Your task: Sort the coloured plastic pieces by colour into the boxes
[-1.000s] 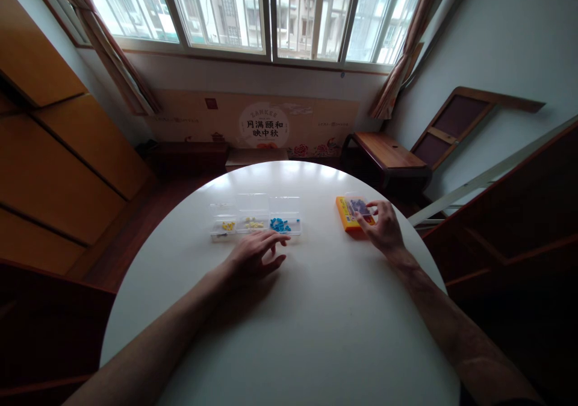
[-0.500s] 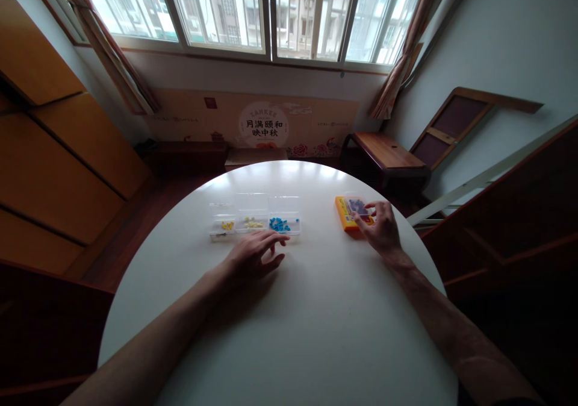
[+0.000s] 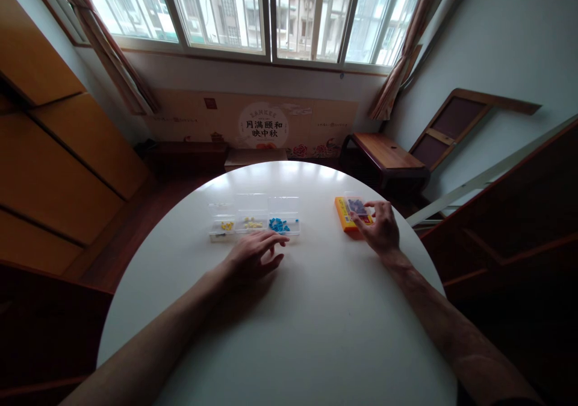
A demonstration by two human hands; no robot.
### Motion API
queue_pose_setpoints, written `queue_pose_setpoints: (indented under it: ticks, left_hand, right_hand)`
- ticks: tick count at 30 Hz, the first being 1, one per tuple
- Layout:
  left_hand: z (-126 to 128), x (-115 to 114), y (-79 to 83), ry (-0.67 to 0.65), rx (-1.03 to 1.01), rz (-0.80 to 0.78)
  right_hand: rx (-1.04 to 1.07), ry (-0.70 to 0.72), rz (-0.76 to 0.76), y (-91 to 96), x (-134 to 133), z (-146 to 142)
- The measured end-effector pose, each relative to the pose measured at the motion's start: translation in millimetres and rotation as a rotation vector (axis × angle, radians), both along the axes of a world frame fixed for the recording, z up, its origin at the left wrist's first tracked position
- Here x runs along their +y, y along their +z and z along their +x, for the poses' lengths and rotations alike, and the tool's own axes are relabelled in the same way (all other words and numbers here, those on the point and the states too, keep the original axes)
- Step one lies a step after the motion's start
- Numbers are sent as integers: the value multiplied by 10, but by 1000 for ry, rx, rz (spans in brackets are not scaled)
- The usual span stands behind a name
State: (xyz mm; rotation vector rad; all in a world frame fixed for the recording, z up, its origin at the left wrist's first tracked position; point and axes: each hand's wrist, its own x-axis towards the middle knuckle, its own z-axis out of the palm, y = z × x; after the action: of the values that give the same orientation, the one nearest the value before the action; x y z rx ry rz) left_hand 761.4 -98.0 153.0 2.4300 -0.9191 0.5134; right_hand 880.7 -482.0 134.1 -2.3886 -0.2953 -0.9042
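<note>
My left hand (image 3: 255, 255) lies flat on the round white table (image 3: 293, 327), fingers stretched out, just in front of a clear plastic box (image 3: 255, 219) with three compartments. Its compartments hold small yellow pieces (image 3: 227, 226) and blue pieces (image 3: 279, 224). My right hand (image 3: 382, 230) rests at the near right corner of an orange box (image 3: 348, 213) with a clear top and dark pieces inside. Its fingers curl round the box's edge, thumb and forefinger on it.
A wide barred window fills the far wall, with curtains at both sides. A dark wooden bench (image 3: 383, 153) stands behind the table at the right, a wooden frame leans on the right wall, and wooden cabinets (image 3: 49, 147) line the left.
My right hand and the orange box have shifted very slightly to the left and nearer. My left hand has stayed where it was.
</note>
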Motion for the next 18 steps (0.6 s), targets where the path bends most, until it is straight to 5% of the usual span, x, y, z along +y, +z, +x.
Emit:
queue_pose_setpoints:
  ticks: [7,14,18]
  left_hand:
    - [7,15,20,42,-102,21]
    - [25,51,56,368,-166,11]
    - [35,108,54,426,-139,8]
  right_hand:
    - [-112,262,-77,197,211,-182]
    - [41,647,-232,485,847,-297]
    - [45,738,-208,552,1244,-135]
